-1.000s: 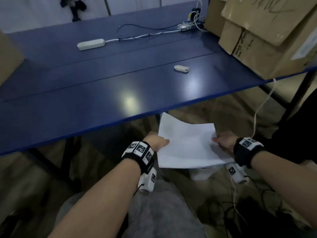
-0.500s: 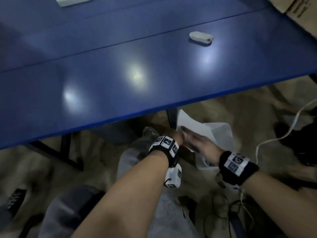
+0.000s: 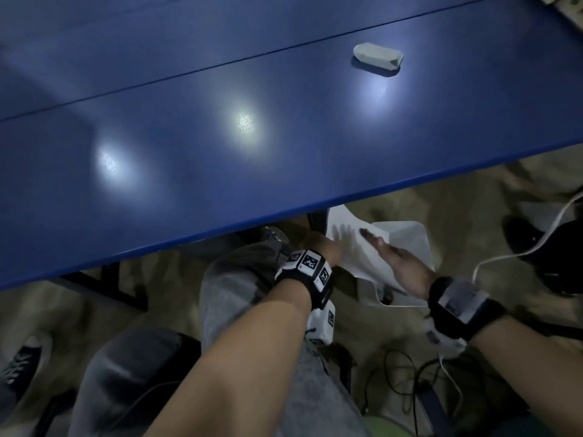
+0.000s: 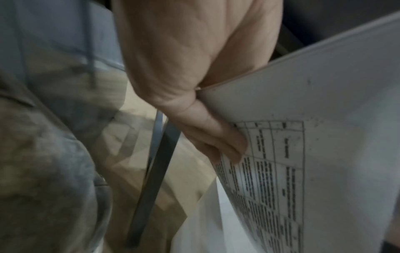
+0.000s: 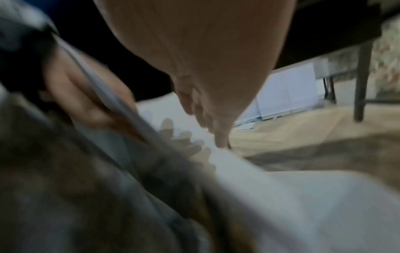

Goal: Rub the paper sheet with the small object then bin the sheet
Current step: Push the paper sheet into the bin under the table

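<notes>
The white paper sheet point(image 3: 353, 247) hangs upright below the table's front edge, over a white bin bag point(image 3: 413, 241) on the floor. My left hand point(image 3: 323, 247) pinches the sheet's left edge; in the left wrist view its curled fingers point(image 4: 218, 142) lie on the printed side of the sheet point(image 4: 324, 111). My right hand point(image 3: 392, 258) lies flat against the sheet's other face with straight fingers, blurred in the right wrist view point(image 5: 207, 113). The small whitish object point(image 3: 377, 56) lies alone on the blue table point(image 3: 189, 146), far from both hands.
The blue table's front edge point(image 3: 347, 203) runs just above the hands. A metal table leg point(image 4: 155, 179) stands beside my left hand. My grey-trousered knee point(image 3: 239, 279) is at the left. White and black cables point(image 3: 517, 253) trail over the floor at the right.
The sheet went from flat between both hands to upright, lower, over the white bag. My right hand let go of its edge and now lies flat on it.
</notes>
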A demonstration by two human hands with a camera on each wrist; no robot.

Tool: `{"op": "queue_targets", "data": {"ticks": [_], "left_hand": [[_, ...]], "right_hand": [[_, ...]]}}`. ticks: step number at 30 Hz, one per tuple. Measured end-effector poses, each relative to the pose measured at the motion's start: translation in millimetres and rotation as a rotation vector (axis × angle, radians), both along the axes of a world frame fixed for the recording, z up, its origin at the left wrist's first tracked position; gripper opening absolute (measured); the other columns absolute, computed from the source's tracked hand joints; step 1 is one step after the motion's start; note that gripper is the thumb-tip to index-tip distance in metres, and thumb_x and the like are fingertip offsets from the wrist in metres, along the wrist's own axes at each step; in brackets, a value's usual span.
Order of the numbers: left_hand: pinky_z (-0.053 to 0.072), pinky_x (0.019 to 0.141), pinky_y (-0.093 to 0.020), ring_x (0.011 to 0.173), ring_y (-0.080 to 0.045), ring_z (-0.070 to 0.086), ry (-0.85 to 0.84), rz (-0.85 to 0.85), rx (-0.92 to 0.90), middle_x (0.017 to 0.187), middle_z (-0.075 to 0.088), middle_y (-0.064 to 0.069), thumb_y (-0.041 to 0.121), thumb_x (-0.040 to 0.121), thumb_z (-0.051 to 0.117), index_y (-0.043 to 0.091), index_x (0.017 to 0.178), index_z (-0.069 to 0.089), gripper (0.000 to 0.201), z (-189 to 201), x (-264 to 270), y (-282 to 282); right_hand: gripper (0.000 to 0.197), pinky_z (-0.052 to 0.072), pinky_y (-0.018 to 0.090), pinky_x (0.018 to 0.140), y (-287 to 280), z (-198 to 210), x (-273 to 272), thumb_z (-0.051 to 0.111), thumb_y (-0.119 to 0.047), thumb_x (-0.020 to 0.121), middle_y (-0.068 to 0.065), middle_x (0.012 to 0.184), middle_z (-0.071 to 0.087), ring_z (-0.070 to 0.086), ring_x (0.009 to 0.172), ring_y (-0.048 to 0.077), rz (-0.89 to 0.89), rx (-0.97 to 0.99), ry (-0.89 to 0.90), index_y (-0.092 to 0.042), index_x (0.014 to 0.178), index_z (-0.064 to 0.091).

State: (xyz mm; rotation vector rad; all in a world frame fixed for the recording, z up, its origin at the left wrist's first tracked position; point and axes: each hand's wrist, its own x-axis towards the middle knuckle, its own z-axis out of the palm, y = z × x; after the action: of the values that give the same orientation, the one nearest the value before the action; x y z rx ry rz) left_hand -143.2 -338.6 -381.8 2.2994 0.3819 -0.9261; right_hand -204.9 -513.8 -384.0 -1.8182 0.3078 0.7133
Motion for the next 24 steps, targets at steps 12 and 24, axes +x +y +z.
{"op": "queue_targets", "data": {"ticks": [12, 24], "left_hand": [[0.044, 0.081, -0.033, 0.116, -0.035, 0.058, 0.034, 0.007, 0.033, 0.127, 0.061, -0.018, 0.016, 0.093, 0.054, -0.002, 0.123, 0.059, 0.035, 15, -2, -4], [0.039, 0.078, -0.029, 0.117, -0.033, 0.057, 0.006, -0.055, 0.039, 0.130, 0.057, -0.017, 0.017, 0.093, 0.054, 0.002, 0.128, 0.050, 0.038, 46, -6, -18]], "right_hand": [[0.084, 0.028, 0.035, 0.111, -27, -17, -1, 0.024, -0.072, 0.094, 0.012, 0.155, 0.040, 0.042, 0.138, 0.029, 0.127, -0.503, 0.279, -0.014, 0.155, 0.026], [0.063, 0.023, 0.037, 0.116, -16, -64, 14, 0.023, -0.045, 0.106, 0.015, 0.161, 0.026, 0.036, 0.143, 0.027, 0.066, -0.364, 0.230, -0.011, 0.157, 0.011]]}}
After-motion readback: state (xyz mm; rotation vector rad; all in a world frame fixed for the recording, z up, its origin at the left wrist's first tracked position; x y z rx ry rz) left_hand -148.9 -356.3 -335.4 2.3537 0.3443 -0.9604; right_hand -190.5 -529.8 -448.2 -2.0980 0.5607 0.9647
